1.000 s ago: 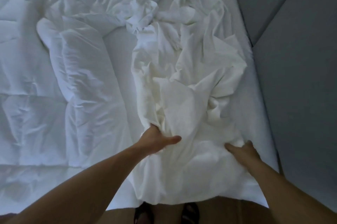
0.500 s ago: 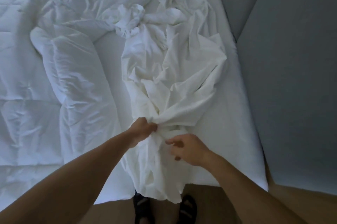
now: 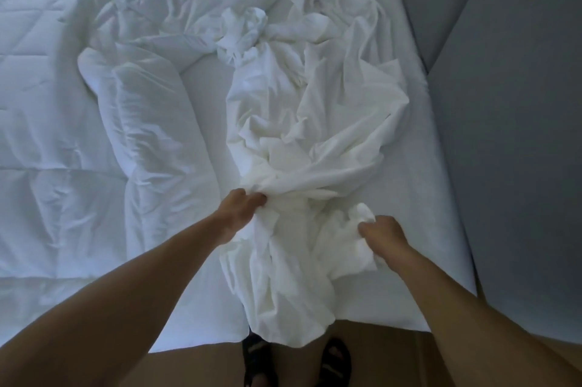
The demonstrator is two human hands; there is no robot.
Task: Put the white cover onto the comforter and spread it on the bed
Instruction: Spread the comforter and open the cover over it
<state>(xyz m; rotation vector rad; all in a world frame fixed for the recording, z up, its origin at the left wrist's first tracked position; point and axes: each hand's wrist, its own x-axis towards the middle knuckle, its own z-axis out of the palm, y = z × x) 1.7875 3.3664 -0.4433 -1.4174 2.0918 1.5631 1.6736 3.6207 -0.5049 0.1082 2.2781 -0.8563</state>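
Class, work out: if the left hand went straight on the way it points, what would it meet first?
Probably the white cover, whose bunched folds the left hand grips.

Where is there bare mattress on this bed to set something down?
One bare strip runs between the comforter and the crumpled white cover. Another lies between the cover and the grey panel. It is crowded where the left hand and right hand grip the cover, and the comforter fills the left side.

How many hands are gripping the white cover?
2. The left hand grips a bunch of the white cover; the right hand grips a fold beside it, nearer the person. Neither is hidden.
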